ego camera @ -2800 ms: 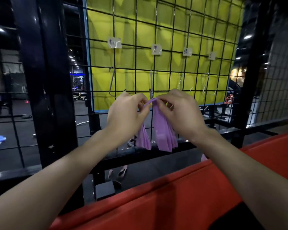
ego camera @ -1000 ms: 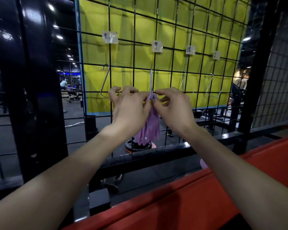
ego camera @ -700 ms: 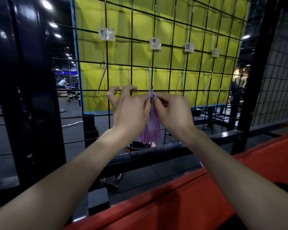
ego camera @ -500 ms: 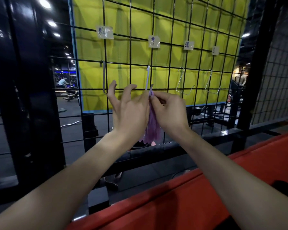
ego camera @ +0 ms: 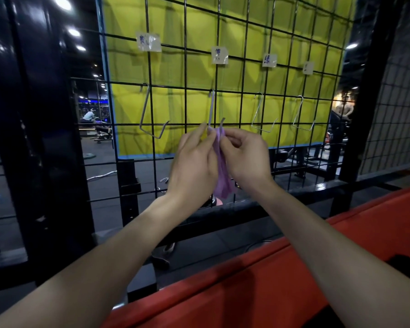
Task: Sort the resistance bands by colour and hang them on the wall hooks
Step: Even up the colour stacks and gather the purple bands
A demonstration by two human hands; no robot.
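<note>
A bunch of purple resistance bands (ego camera: 223,183) hangs down between my two hands. My left hand (ego camera: 194,166) and my right hand (ego camera: 245,157) both pinch the top of the bands just under the second metal hook (ego camera: 212,110) on the black wire grid (ego camera: 186,95). The tip of that hook pokes up between my fingertips. A paper label (ego camera: 219,55) sits on the grid above this hook. Whether the bands' loop lies over the hook is hidden by my fingers.
Three more hooks hang bare on the grid: one left (ego camera: 149,114), two right (ego camera: 262,117) (ego camera: 301,114), each under a label. A yellow panel (ego camera: 246,24) backs the grid. A red padded surface (ego camera: 246,280) lies below my arms. Black posts (ego camera: 45,114) frame the grid.
My hands carried the purple bands up to the second hook and brought their top close against it. My left fingers, spread half a second ago, now pinch the bands again.
</note>
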